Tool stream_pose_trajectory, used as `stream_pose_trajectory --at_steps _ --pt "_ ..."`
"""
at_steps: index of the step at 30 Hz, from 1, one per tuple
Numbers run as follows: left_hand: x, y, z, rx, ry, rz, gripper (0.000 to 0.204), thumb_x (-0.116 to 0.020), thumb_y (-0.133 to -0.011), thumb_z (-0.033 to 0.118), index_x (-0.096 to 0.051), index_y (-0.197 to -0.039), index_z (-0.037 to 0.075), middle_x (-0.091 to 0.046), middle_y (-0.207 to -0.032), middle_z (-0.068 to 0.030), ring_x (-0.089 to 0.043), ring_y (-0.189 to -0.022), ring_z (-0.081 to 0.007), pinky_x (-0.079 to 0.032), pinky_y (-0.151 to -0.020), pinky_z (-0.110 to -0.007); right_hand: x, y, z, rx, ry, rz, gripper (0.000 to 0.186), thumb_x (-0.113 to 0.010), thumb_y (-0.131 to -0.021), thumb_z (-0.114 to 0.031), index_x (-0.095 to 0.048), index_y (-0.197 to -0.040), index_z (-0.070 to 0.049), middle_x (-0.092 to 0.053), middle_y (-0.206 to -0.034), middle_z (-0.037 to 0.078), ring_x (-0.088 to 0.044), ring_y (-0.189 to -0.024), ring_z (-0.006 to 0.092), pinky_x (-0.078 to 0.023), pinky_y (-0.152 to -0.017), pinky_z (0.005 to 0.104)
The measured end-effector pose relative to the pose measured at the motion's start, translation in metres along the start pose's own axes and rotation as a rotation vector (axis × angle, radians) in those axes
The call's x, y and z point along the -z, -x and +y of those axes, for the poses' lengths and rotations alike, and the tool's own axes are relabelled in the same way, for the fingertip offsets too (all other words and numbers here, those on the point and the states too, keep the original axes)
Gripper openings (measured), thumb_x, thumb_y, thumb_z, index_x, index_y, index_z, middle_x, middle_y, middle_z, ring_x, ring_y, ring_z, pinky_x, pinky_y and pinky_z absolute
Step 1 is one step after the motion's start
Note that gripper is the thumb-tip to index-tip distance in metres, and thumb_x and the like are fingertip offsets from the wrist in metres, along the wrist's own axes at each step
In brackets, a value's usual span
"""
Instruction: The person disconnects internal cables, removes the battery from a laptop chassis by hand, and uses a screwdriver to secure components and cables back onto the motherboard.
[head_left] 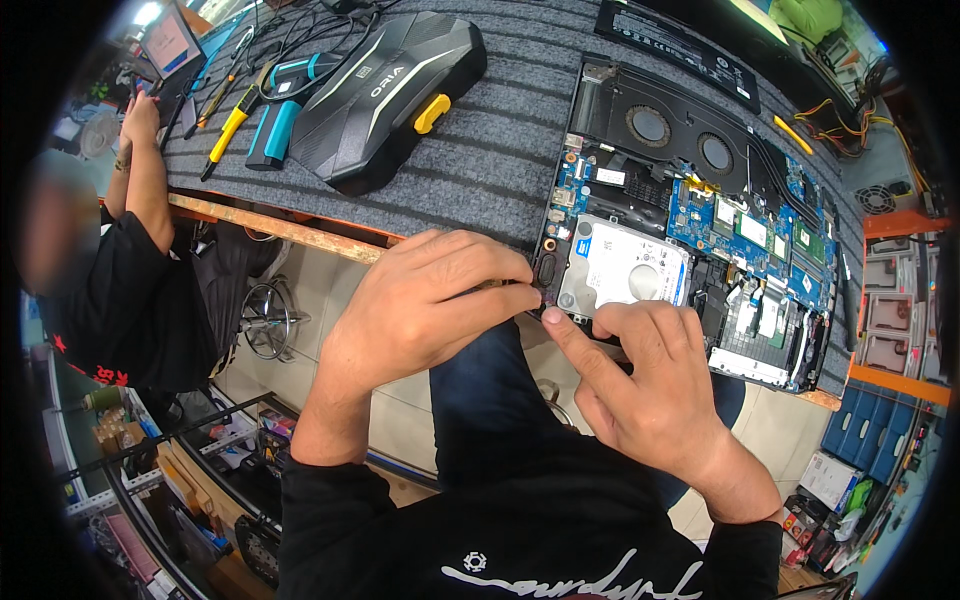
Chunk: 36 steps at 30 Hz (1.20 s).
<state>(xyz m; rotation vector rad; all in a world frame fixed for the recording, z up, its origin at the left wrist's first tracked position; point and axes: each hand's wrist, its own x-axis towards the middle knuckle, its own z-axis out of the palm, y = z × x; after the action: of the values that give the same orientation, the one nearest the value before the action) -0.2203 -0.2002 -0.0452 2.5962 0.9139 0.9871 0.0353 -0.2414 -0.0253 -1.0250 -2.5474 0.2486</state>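
Observation:
An opened laptop [625,195] lies at the table's front edge, its blue circuit boards, two round fans and silver hard drive [625,268] exposed. My left hand [425,300] reaches to the near left corner of the laptop, beside a small black speaker [547,268]. Its thumb and fingers come together there in a pinch; whatever lies between the tips is hidden. From the right, my right hand [650,385] stretches its index finger to the same corner, almost meeting the left thumb. Its other fingers are bent over the hard drive's near edge, with nothing visible in them.
A black hard case [385,100] with a yellow latch lies left of the laptop, near a teal tool [275,125] and a yellow-handled tool [233,130]. A black battery [680,50] lies behind the laptop. At far left, another person [130,240] works at the table.

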Motion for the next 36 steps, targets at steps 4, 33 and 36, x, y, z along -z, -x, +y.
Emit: stream_pose_trajectory --at_steps 4,33,36 --pt "0.001 0.001 -0.001 0.001 -0.003 -0.011 0.022 -0.079 -0.072 0.008 -0.076 -0.094 0.007 -0.072 -0.099 -0.0056 -0.071 -0.086 -0.0252 -0.053 -0.069 -0.034 -0.001 0.0 0.0 0.002 0.003 0.0 0.069 -0.069 -0.068 -0.003 -0.069 -0.136 -0.014 -0.053 -0.101 0.005 -0.051 -0.09 0.026 -0.04 -0.077 0.0395" --pt "0.009 0.01 0.001 0.028 0.052 -0.031 0.023 -0.08 -0.071 0.007 -0.076 -0.093 0.006 -0.072 -0.098 -0.0057 -0.072 -0.088 -0.0255 -0.054 -0.07 -0.036 0.0 0.0 0.0 0.012 0.0 0.002 0.071 -0.069 -0.066 -0.003 -0.068 -0.136 -0.013 -0.053 -0.1 0.005 -0.052 -0.09 0.0261 -0.039 -0.077 0.0394" --pt "0.011 0.01 0.001 0.034 0.073 -0.02 0.023 -0.081 -0.071 0.007 -0.075 -0.093 0.006 -0.072 -0.098 -0.0064 -0.072 -0.088 -0.0257 -0.054 -0.07 -0.036 0.0 0.0 0.001 0.015 -0.002 0.003 0.071 -0.069 -0.066 -0.004 -0.067 -0.137 -0.013 -0.053 -0.1 0.005 -0.052 -0.09 0.0261 -0.039 -0.077 0.0394"
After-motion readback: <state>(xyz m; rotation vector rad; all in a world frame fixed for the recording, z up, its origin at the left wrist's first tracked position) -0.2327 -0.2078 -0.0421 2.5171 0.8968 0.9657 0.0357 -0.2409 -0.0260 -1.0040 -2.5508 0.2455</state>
